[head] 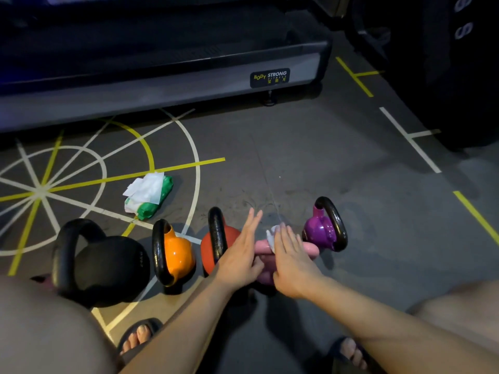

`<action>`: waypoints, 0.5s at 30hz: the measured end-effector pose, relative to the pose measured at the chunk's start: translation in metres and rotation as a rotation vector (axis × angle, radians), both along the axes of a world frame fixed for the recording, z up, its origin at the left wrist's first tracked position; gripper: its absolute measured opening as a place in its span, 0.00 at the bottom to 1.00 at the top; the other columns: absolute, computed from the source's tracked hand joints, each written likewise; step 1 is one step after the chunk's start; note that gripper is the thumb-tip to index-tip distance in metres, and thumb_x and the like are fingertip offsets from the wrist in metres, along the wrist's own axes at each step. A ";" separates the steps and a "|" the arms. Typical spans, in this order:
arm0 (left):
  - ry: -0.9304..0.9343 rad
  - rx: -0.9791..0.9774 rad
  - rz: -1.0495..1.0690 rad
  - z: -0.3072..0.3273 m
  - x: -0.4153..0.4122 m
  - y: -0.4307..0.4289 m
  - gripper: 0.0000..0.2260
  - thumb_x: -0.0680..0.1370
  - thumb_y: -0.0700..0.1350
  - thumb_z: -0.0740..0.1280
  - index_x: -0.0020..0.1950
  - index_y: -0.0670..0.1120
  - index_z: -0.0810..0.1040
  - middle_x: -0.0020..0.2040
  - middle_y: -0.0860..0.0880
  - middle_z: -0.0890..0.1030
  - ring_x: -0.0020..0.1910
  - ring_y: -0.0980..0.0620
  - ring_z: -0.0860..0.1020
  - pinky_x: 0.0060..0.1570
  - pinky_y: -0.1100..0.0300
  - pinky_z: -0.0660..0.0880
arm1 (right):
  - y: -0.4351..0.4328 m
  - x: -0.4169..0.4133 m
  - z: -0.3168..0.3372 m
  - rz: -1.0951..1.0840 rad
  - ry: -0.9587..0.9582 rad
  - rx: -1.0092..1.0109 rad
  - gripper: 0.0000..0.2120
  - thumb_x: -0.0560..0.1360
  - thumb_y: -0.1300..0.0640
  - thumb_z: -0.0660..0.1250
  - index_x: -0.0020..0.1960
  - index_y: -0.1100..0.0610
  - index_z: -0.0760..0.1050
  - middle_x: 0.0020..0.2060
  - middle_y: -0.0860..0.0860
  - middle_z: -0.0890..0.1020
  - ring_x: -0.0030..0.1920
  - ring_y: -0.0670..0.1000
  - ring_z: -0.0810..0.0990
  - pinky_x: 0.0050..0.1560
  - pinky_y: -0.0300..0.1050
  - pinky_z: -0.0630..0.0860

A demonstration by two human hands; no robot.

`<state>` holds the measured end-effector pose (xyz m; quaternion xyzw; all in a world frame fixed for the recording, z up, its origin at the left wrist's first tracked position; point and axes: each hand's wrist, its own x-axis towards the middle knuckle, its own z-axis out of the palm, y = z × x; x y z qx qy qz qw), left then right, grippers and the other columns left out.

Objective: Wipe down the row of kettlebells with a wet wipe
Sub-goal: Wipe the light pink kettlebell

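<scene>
A row of kettlebells stands on the floor: black (108, 263), orange (176, 255), red (229, 236), pink (263, 248) and purple (322, 230). My right hand (293, 263) lies flat with straight fingers over the pink kettlebell, pressing a white wet wipe (272, 236) onto it. My left hand (241, 255) is next to it, fingers straight, its palm against the pink kettlebell's left side. Both hands hide most of the pink kettlebell.
A green pack of wet wipes (149, 195) with a sheet pulled out lies on the floor behind the row. A treadmill base (162, 85) runs along the back. Dark equipment (459, 76) stands at the right. My knees and sandalled feet are in the foreground.
</scene>
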<state>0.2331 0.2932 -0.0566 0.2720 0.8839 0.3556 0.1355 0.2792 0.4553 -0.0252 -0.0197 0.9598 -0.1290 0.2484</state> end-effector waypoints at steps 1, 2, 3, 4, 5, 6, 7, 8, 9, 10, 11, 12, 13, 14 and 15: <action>0.084 0.030 -0.030 0.000 0.004 -0.002 0.48 0.73 0.37 0.67 0.82 0.58 0.41 0.84 0.54 0.44 0.80 0.55 0.59 0.65 0.61 0.75 | -0.001 -0.003 0.002 -0.060 -0.029 -0.042 0.46 0.78 0.52 0.63 0.79 0.64 0.32 0.78 0.59 0.33 0.78 0.57 0.32 0.78 0.52 0.34; 0.167 0.037 -0.050 -0.001 0.008 -0.002 0.45 0.73 0.38 0.67 0.83 0.54 0.45 0.84 0.54 0.44 0.81 0.57 0.53 0.73 0.59 0.68 | -0.004 -0.003 0.003 -0.106 -0.034 -0.080 0.47 0.77 0.53 0.64 0.79 0.64 0.33 0.78 0.59 0.34 0.79 0.57 0.32 0.78 0.52 0.34; 0.223 0.040 -0.060 -0.004 0.011 0.000 0.42 0.74 0.39 0.67 0.83 0.51 0.49 0.84 0.54 0.46 0.81 0.58 0.52 0.77 0.56 0.60 | -0.008 -0.002 0.001 -0.148 -0.032 -0.134 0.46 0.77 0.56 0.63 0.79 0.62 0.32 0.79 0.59 0.35 0.79 0.56 0.33 0.78 0.52 0.35; 0.239 0.052 -0.059 -0.004 0.015 0.003 0.38 0.77 0.40 0.66 0.83 0.49 0.50 0.84 0.53 0.50 0.81 0.59 0.53 0.79 0.54 0.57 | -0.012 0.001 0.002 -0.196 -0.023 -0.219 0.45 0.77 0.59 0.62 0.79 0.59 0.32 0.80 0.57 0.37 0.79 0.55 0.35 0.79 0.52 0.38; 0.223 0.080 -0.036 -0.005 0.020 0.006 0.34 0.81 0.41 0.64 0.83 0.49 0.50 0.83 0.53 0.54 0.80 0.60 0.55 0.79 0.55 0.57 | -0.015 0.004 0.004 -0.267 -0.017 -0.328 0.44 0.77 0.62 0.61 0.80 0.55 0.33 0.81 0.55 0.41 0.80 0.55 0.40 0.80 0.50 0.45; 0.206 0.109 -0.002 -0.005 0.025 0.010 0.32 0.83 0.43 0.62 0.84 0.49 0.51 0.82 0.53 0.59 0.79 0.60 0.60 0.78 0.57 0.59 | -0.014 0.005 0.009 -0.349 -0.010 -0.442 0.43 0.77 0.63 0.61 0.80 0.52 0.35 0.81 0.53 0.49 0.80 0.53 0.49 0.78 0.46 0.54; 0.216 0.119 0.031 -0.007 0.028 0.013 0.29 0.84 0.45 0.61 0.83 0.50 0.52 0.79 0.52 0.65 0.77 0.59 0.65 0.77 0.57 0.61 | -0.010 0.001 0.015 -0.465 -0.018 -0.556 0.42 0.78 0.65 0.61 0.81 0.50 0.38 0.78 0.49 0.58 0.77 0.51 0.61 0.72 0.42 0.63; 0.263 0.102 0.044 -0.011 0.029 0.015 0.27 0.85 0.47 0.60 0.83 0.50 0.55 0.77 0.51 0.70 0.74 0.56 0.69 0.75 0.56 0.63 | -0.001 -0.006 0.020 -0.608 -0.039 -0.674 0.42 0.77 0.67 0.62 0.81 0.48 0.41 0.74 0.45 0.64 0.70 0.49 0.71 0.62 0.39 0.71; 0.342 0.068 0.025 -0.015 0.029 0.016 0.25 0.85 0.48 0.60 0.81 0.50 0.59 0.74 0.51 0.74 0.72 0.54 0.73 0.74 0.55 0.65 | 0.010 -0.014 0.024 -0.736 -0.047 -0.766 0.41 0.76 0.69 0.61 0.81 0.48 0.45 0.72 0.43 0.68 0.61 0.48 0.78 0.51 0.41 0.77; 0.422 0.028 -0.005 -0.020 0.029 0.017 0.23 0.85 0.48 0.60 0.80 0.51 0.64 0.71 0.51 0.77 0.69 0.52 0.75 0.71 0.54 0.68 | 0.023 -0.020 0.030 -0.815 -0.045 -0.805 0.38 0.76 0.69 0.61 0.81 0.50 0.52 0.70 0.44 0.72 0.52 0.46 0.81 0.42 0.40 0.78; 0.489 -0.010 -0.020 -0.027 0.027 0.017 0.21 0.84 0.48 0.61 0.78 0.51 0.69 0.67 0.51 0.79 0.66 0.50 0.76 0.68 0.54 0.71 | 0.034 -0.025 0.033 -0.817 -0.036 -0.762 0.32 0.77 0.67 0.63 0.78 0.52 0.60 0.66 0.45 0.76 0.46 0.44 0.80 0.39 0.35 0.76; 0.534 -0.051 -0.010 -0.031 0.024 0.016 0.19 0.83 0.47 0.63 0.74 0.50 0.74 0.63 0.51 0.81 0.62 0.49 0.79 0.62 0.54 0.74 | 0.044 -0.027 0.035 -0.751 -0.017 -0.631 0.27 0.76 0.63 0.67 0.74 0.52 0.68 0.60 0.46 0.80 0.44 0.44 0.78 0.40 0.34 0.75; 0.563 -0.078 0.037 -0.032 0.022 0.016 0.16 0.82 0.48 0.65 0.70 0.49 0.78 0.58 0.50 0.81 0.56 0.47 0.81 0.55 0.54 0.77 | 0.051 -0.027 0.033 -0.630 -0.018 -0.455 0.22 0.74 0.56 0.71 0.67 0.49 0.73 0.53 0.46 0.80 0.46 0.46 0.78 0.43 0.37 0.75; 0.569 -0.105 0.116 -0.031 0.021 0.018 0.14 0.81 0.48 0.66 0.66 0.49 0.81 0.54 0.50 0.82 0.50 0.47 0.81 0.48 0.55 0.78 | 0.055 -0.025 0.034 -0.502 -0.068 -0.297 0.20 0.71 0.48 0.74 0.61 0.47 0.75 0.50 0.47 0.80 0.48 0.49 0.79 0.46 0.41 0.75; 0.554 -0.124 0.195 -0.029 0.022 0.022 0.13 0.81 0.49 0.66 0.62 0.48 0.83 0.51 0.50 0.81 0.46 0.48 0.81 0.44 0.55 0.78 | 0.055 -0.023 0.030 -0.391 -0.140 -0.178 0.19 0.68 0.45 0.74 0.57 0.48 0.76 0.50 0.48 0.80 0.50 0.52 0.81 0.48 0.43 0.76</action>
